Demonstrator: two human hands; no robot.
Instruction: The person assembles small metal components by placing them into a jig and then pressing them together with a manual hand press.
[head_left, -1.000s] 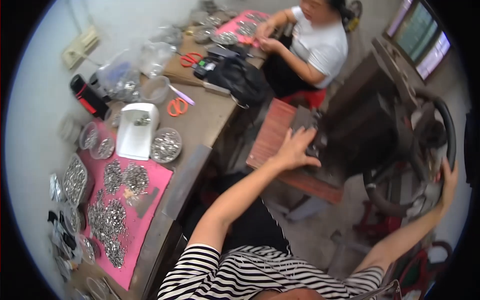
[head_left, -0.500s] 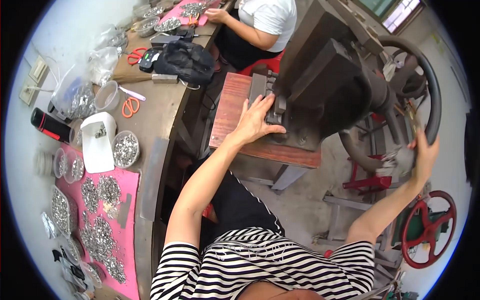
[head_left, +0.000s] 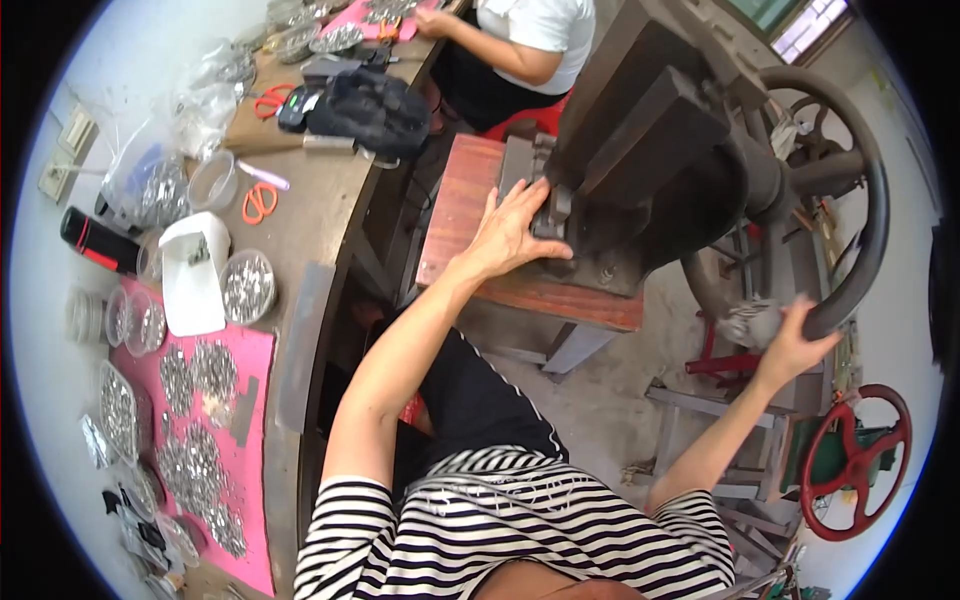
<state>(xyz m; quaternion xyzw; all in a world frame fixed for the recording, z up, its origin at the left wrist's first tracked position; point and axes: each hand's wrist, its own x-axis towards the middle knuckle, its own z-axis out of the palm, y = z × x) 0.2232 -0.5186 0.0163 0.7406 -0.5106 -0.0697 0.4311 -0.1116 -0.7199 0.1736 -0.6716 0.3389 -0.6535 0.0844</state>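
My left hand [head_left: 508, 237] lies open on the metal base of a dark screw press, fingers stretched out and thumb apart. Its fingertips rest by a small steel block [head_left: 559, 205] below the press column [head_left: 640, 140]; anything under the palm is hidden. On the right, my right hand [head_left: 797, 348] grips the lower rim of the press's big dark handwheel [head_left: 873, 210]. The press stands on a reddish wooden block [head_left: 460, 205].
A workbench [head_left: 325, 215] on the left holds a pink mat [head_left: 255, 400] with small metal parts, a white tray [head_left: 190, 300], tubs and orange scissors [head_left: 260, 203]. Beyond sits a co-worker in a white shirt [head_left: 535, 40]. A red handwheel [head_left: 855, 462] stands at lower right.
My right hand has come down and to the left with the handwheel rim, which has turned. My left hand stays about where it was on the press base.
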